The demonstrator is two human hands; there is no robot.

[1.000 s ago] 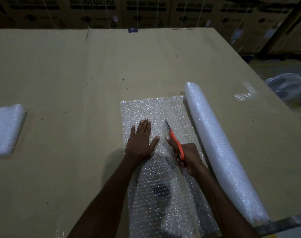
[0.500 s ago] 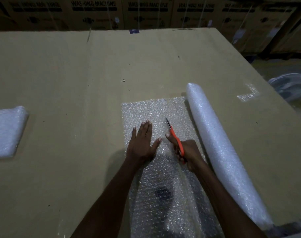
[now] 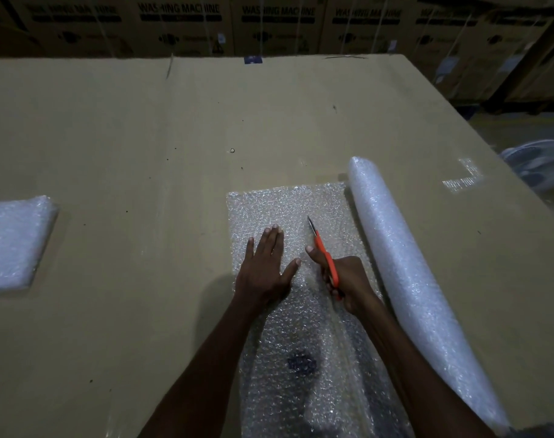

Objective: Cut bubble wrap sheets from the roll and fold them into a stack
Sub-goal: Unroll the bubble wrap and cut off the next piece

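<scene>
An unrolled bubble wrap sheet lies flat on the cardboard table, running toward me. The bubble wrap roll lies along its right edge. My left hand presses flat on the sheet, fingers spread. My right hand grips orange-handled scissors, blades pointing away along the sheet, just right of my left thumb. The sheet behind the scissors is split and lifted. A folded stack of bubble wrap sits at the far left.
The wide cardboard tabletop stretches far to the back and left. Washing machine cartons line the back. A white fan stands on the floor beyond the table's right edge. Tape marks sit right of the roll.
The scissors and my right hand have crept slightly forward along the sheet. My left hand has stayed flat in nearly the same place.
</scene>
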